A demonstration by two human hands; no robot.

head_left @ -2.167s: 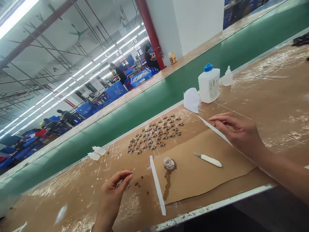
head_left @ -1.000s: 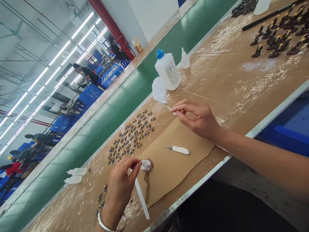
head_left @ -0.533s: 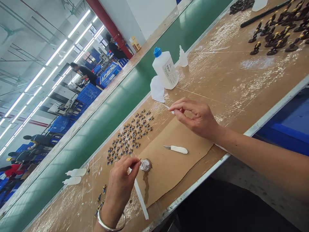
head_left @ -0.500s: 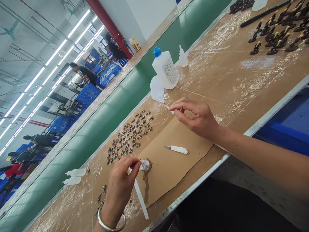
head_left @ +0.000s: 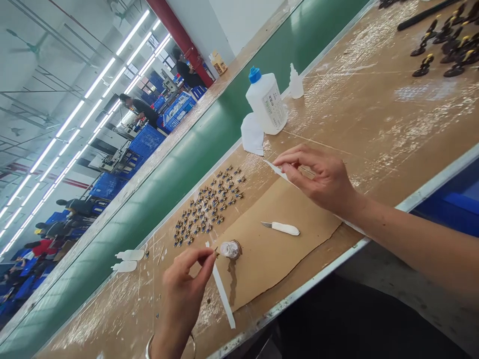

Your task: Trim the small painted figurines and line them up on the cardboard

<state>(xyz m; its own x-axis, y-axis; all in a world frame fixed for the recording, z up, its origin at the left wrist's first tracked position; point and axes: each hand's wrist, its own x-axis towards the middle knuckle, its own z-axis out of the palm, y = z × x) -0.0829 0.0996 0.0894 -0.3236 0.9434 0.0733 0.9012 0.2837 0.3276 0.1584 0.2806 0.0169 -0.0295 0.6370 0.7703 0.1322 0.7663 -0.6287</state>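
Note:
My left hand (head_left: 187, 286) is closed in a pinch on a tiny dark piece (head_left: 216, 253), too small to identify. Just right of its fingertips stands a small round container (head_left: 230, 249) with a whitish, crumpled-looking top, on a brown cardboard sheet (head_left: 258, 269). My right hand (head_left: 318, 174), raised over the sheet's far edge, pinches a thin white pointed strip (head_left: 276, 168); part of it is hidden by the fingers. Between the hands a knife (head_left: 282, 228) with a white-wrapped handle lies on the sheet. Beyond my left hand, many tiny blue-and-gold figures (head_left: 209, 204) are spread on the table.
A white bottle with a blue cap (head_left: 267, 102) stands at the back, a small dropper bottle (head_left: 296, 82) beside it. Two small bottles (head_left: 127, 260) lie at left. Dark figures with yellow tops (head_left: 454, 47) stand far right. A green belt (head_left: 179, 172) runs behind the table.
The view has shifted slightly, so the scene sits further right. More of the white strip shows from my right fingers. My left hand has drawn slightly away from the round container.

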